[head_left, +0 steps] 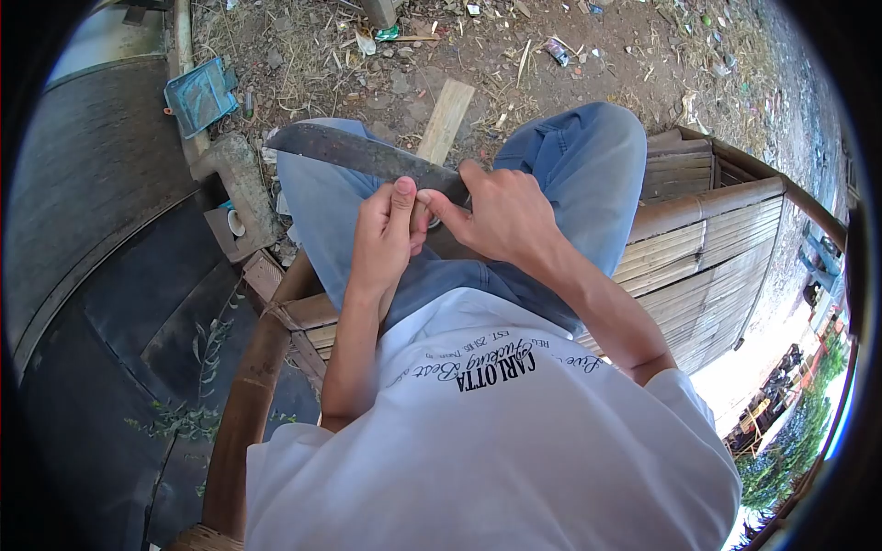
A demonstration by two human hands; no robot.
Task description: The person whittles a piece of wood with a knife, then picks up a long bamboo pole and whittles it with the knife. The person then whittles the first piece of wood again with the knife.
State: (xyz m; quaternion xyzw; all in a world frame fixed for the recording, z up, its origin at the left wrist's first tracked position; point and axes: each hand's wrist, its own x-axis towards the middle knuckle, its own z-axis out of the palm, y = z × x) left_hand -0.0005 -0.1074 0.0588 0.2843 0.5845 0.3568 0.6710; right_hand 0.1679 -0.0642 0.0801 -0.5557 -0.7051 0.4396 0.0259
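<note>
A wide dark machete blade [354,153] lies crosswise over my lap, its tip pointing left. My right hand [503,213] is closed at the blade's right end, with the thumb reaching toward my left hand; the handle is hidden. Under the blade runs a pale wooden strip [446,122], sticking out beyond it between my knees. My left hand [386,230] is wrapped round the strip just on the near side of the blade, thumb up close to the metal. The two thumbs almost meet. Where the edge touches the wood is hard to make out.
I sit on a bamboo bench [707,234]. A blue plastic dustpan-like piece [200,96] and a concrete block [237,188] are at the left, near a dark panel [92,147]. Litter and dry straw cover the dirt ground [606,55] ahead.
</note>
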